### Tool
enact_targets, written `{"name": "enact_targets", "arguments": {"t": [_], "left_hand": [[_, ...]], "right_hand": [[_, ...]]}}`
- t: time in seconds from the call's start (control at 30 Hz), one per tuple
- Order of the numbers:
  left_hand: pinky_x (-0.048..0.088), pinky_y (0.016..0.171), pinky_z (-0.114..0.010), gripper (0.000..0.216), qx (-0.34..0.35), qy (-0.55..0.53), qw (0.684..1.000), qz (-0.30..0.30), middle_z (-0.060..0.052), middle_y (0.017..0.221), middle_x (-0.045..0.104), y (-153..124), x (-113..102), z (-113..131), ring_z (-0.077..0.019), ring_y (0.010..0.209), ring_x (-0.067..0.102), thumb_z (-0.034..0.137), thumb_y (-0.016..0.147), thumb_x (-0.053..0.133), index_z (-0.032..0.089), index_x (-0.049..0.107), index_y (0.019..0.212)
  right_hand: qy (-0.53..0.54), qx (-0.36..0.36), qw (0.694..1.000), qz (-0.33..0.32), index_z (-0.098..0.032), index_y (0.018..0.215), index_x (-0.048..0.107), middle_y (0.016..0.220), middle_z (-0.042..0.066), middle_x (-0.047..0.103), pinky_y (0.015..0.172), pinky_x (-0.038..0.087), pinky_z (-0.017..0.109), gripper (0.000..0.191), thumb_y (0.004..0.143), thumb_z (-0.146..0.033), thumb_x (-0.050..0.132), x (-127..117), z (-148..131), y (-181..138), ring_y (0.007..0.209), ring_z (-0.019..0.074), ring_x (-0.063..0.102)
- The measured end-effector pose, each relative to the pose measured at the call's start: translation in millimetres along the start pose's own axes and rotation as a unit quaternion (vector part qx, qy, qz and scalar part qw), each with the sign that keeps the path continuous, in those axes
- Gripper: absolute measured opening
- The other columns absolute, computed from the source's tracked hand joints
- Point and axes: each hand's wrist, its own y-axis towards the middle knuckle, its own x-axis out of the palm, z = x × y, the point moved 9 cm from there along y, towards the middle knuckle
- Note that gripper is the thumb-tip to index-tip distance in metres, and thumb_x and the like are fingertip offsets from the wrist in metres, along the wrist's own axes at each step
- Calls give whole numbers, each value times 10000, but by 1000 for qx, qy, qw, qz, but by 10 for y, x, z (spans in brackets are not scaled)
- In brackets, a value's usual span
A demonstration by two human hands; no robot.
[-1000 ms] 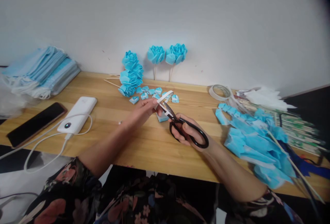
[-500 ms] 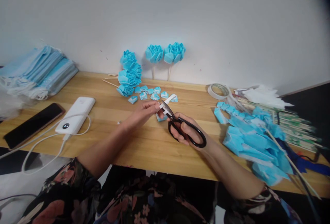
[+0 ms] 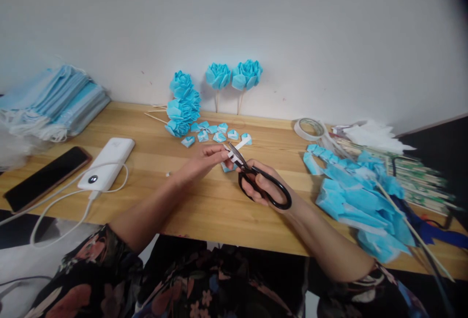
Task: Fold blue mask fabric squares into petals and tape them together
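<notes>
My right hand (image 3: 263, 187) grips black-handled scissors (image 3: 256, 176), blades pointing up-left over the wooden table (image 3: 204, 201). My left hand (image 3: 204, 159) pinches a thin white strip (image 3: 241, 143) whose near end lies between the scissor blades. A small blue folded piece (image 3: 227, 167) lies on the table just under my hands. Beyond them sits a row of small blue folded pieces (image 3: 215, 135).
Blue paper flowers (image 3: 183, 106) lie by the wall; two more flowers on sticks (image 3: 234, 75) lean against it. At left are stacked blue masks (image 3: 54, 101), a phone (image 3: 46, 176) and a white power bank (image 3: 107, 162) with cable. At right are a tape roll (image 3: 310, 129), cut blue mask pieces (image 3: 361, 201) and sticks.
The white strip has swung lower and looks shorter on the far side of the blades. Both hands stay in nearly the same place over the table.
</notes>
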Motion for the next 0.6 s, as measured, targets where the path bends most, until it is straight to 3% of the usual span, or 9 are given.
{"name": "enact_targets", "arguments": {"t": [0.6], "left_hand": [[505,927,-361,309,34,18,999,-29,-78,879,728,-11,41,101,-189,876,673,438,965,635,170,770,889]], "right_hand": [[-9,17,1000,15,-184,1143,542,610,-89,481,312,217,137,530,909,-650,636,-32,64,16,390,23,281]]}}
